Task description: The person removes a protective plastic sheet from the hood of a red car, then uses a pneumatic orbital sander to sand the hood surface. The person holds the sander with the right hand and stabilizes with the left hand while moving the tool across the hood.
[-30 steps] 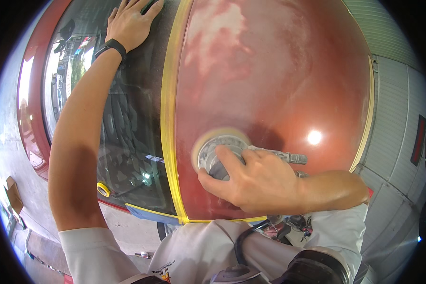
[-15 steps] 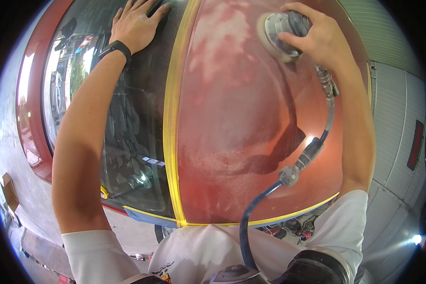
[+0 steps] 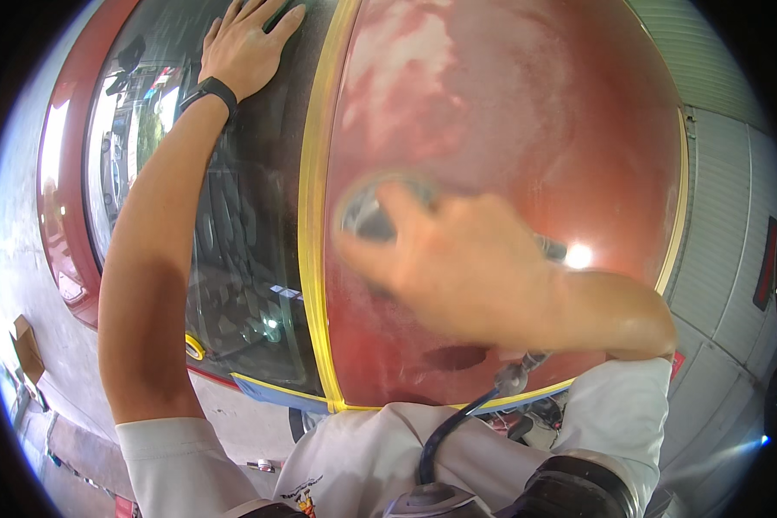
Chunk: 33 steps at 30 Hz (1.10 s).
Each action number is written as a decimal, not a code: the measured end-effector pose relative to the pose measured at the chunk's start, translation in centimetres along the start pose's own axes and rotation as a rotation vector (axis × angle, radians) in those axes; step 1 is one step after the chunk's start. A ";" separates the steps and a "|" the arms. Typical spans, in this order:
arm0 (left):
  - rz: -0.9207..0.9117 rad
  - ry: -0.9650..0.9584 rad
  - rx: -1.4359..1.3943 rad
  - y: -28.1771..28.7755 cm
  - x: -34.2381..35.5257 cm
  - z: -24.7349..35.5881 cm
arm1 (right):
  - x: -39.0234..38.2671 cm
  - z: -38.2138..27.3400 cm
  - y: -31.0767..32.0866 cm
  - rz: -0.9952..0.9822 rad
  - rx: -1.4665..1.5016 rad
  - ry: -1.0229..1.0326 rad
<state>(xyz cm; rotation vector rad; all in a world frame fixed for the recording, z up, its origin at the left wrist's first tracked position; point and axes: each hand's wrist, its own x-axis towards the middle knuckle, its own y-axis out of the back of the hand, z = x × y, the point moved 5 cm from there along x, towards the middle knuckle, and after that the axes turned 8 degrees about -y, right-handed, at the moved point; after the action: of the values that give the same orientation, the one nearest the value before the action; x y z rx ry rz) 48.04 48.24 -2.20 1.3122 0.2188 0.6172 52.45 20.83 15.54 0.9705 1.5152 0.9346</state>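
My right hand (image 3: 457, 250), smeared by motion, is wrapped round a round air sander (image 3: 373, 220). The sander lies on the dull, hazy red car panel (image 3: 527, 112), close to the yellow masking tape (image 3: 312, 242) along its left edge. From the sander a dark air hose (image 3: 449, 436) with a grey fitting (image 3: 511, 378) runs under my wrist and back toward me. My left hand (image 3: 243, 52) rests flat with fingers spread on the dark car glass (image 3: 250, 198), left of the tape. A black band circles that wrist.
Yellow tape and blue masking film (image 3: 281, 397) line the panel's near edge. A yellow tape roll (image 3: 195, 347) sits on the near edge of the glass. To the right is a grey ribbed shutter (image 3: 708, 52). An open cardboard box (image 3: 26, 350) stands at far left.
My right hand has swept the sander from the far right of the red panel to its left side, nearer me. The hose followed. My left hand stays in place on the glass.
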 end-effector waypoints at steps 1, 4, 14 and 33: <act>0.035 0.076 -0.075 -0.1 0.2 -0.2 | 1.0 2.0 0.4 0.008 0.008 -0.047; 0.069 0.130 -0.131 -0.3 0.2 -0.4 | 4.8 6.5 2.6 0.126 -0.041 -0.101; 0.024 -0.028 0.041 -0.6 -0.1 -0.1 | -2.3 -2.5 -1.9 -0.135 -0.032 0.191; 0.075 0.091 -0.107 -0.9 -0.2 -0.5 | -1.3 12.8 3.5 0.238 0.030 -0.382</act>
<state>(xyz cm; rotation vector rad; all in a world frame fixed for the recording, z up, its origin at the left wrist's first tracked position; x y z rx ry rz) 47.87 48.48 -3.22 1.1943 0.2089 0.7440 65.57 21.78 17.55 1.2906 1.1119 0.8339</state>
